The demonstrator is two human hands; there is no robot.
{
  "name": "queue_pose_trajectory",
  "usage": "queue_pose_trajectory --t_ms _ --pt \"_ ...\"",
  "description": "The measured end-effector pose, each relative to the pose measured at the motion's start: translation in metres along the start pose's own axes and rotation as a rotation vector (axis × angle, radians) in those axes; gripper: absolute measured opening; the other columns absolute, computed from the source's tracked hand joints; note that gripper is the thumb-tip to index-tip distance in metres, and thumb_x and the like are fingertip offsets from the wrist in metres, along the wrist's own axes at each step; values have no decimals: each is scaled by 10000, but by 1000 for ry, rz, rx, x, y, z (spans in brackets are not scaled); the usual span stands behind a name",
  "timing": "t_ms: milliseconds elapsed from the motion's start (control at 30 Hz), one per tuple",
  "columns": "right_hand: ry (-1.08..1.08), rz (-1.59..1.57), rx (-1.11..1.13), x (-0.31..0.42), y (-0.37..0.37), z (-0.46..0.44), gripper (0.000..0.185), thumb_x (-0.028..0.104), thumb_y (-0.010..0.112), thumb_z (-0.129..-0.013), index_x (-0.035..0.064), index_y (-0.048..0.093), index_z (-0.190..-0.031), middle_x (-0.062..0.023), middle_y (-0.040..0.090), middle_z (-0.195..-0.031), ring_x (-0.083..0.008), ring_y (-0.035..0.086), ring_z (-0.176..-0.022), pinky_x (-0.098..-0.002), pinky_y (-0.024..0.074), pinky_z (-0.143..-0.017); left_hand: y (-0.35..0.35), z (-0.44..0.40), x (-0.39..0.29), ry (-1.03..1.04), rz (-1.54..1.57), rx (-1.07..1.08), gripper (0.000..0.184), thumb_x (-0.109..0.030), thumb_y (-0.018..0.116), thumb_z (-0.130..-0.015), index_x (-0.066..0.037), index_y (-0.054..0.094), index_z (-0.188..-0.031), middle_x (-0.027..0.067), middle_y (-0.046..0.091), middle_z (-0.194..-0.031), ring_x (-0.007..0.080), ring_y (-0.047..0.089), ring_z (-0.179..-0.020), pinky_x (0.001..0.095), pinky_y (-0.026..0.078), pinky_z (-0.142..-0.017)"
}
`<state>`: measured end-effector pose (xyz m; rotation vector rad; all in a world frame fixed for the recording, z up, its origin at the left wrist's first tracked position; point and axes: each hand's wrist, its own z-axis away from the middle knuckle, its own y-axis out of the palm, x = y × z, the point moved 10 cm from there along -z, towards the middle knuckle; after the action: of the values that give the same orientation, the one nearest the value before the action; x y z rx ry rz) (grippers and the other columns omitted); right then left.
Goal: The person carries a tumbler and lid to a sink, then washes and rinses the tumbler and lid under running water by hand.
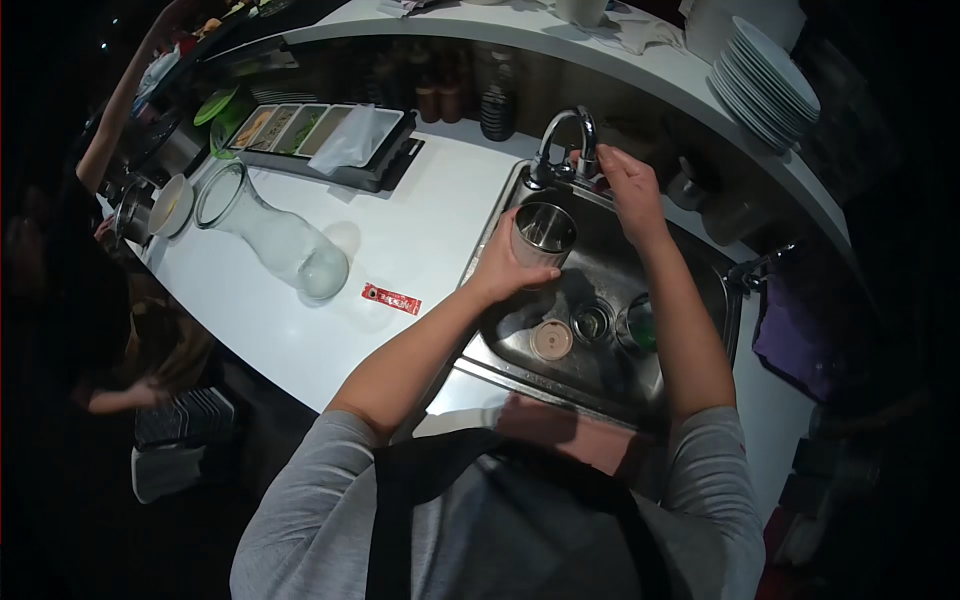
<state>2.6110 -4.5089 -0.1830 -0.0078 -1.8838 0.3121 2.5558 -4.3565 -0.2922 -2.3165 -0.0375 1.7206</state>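
Observation:
My left hand is wrapped round a metal tumbler, holding it over the sink with its open mouth up. The inside of the tumbler looks bare metal. At the curved chrome faucet, my right hand has its fingers curled against the faucet's right side; the exact part under the fingertips is hidden. No water stream shows clearly. Below the tumbler, a round beige lid lies in the basin beside the drain. A clear container with something green sits partly behind my right forearm.
On the counter left of the sink lie a large glass carafe on its side and a red sachet. Behind them stands a compartmented condiment tray. Stacked plates rest on the raised shelf. Another person's arm is at far left.

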Motion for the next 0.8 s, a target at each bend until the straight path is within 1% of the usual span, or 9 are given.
queue_pose_trajectory --t_ms 67,167,233,300,367,600,700,767,800 --pt "44 -81 106 -20 0 -10 351 315 455 -951 49 662 -1048 -28 665 -997 -91 577 -888 -243 428 -720 5 0 -1 -42 11 18 1019 -257 865 -517 -10 290 -1321 172 478 -1225 279 470 -1162 353 372 -986" --pt "56 69 -23 -71 -18 -36 296 248 483 -932 69 642 -1106 -37 654 -1031 -115 569 -945 -280 439 -778 15 5 3 -80 93 82 1023 -269 863 -522 -21 286 -1330 166 481 -1226 273 473 -1157 353 377 -981" --pt "-314 590 -131 -109 -17 -54 343 164 589 -853 88 593 -1188 -95 656 -969 -186 593 -968 -321 443 -842 26 6 30 -81 146 161 1023 -281 853 -540 -42 271 -1346 158 491 -1221 267 484 -1145 351 387 -973" --pt "-238 570 -112 -100 -5 -54 319 168 612 -833 84 610 -1141 -109 659 -925 -220 623 -873 -321 466 -775 27 16 21 -215 72 226 1020 -285 837 -557 -42 248 -1354 154 500 -1216 259 489 -1145 346 389 -972" --pt "-295 570 -135 -101 -2 -59 258 166 620 -827 68 634 -1065 -121 659 -870 -242 639 -758 -326 480 -698 33 15 20 -99 115 232 1001 -286 832 -564 -35 257 -1344 153 499 -1213 261 489 -1145 349 369 -987" --pt "-271 747 -66 -70 0 -13 145 126 580 -837 1 650 -856 -157 628 -789 -270 624 -716 -341 469 -665 32 -2 -3 -148 32 255 1004 -301 840 -553 -59 266 -1340 143 502 -1206 263 494 -1133 350 378 -969" --pt "-297 444 -26 -23 -1 30 86 81 601 -759 -3 599 -779 -168 586 -764 -349 583 -730 -404 468 -660 30 -14 10 -131 60 235 1007 -286 846 -534 -60 278 -1335 141 510 -1190 255 503 -1114 347 391 -955" --pt "-196 114 195 -36 18 57 135 137 622 -790 3 614 -803 -154 606 -789 -322 594 -738 -397 479 -694 35 -21 21 -96 86 325 999 -265 848 -519 -59 295 -1326 137 518 -1175 249 510 -1097 343 398 -947" --pt "-413 349 234 -10 32 79 153 166 613 -809 13 619 -807 -159 614 -809 -323 601 -759 -396 479 -709 39 -24 25 -73 86 425 992 -252 849 -511 -59 307 -1319 134 522 -1167 245 514 -1087 340 401 -944"
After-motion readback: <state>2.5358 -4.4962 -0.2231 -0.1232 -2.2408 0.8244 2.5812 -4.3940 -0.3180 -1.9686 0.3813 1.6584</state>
